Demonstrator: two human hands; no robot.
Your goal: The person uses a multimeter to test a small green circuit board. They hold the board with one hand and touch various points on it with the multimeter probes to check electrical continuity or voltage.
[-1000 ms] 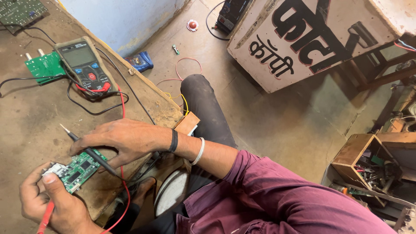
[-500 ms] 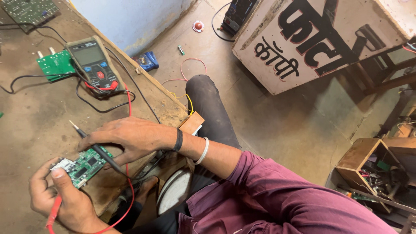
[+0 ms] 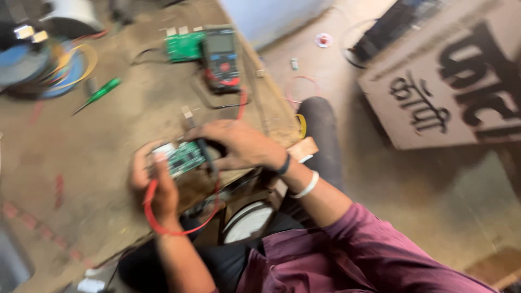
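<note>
Holding green circuit board (image 3: 183, 158) | left hand (image 3: 154, 187) grip clamped | right hand (image 3: 239, 144) grip unclear

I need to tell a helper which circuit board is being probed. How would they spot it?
On the brown workbench, look at the near edge: the small green board between the left hand and right hand. The other green board lies farther back, untouched, beside the multimeter.
</note>
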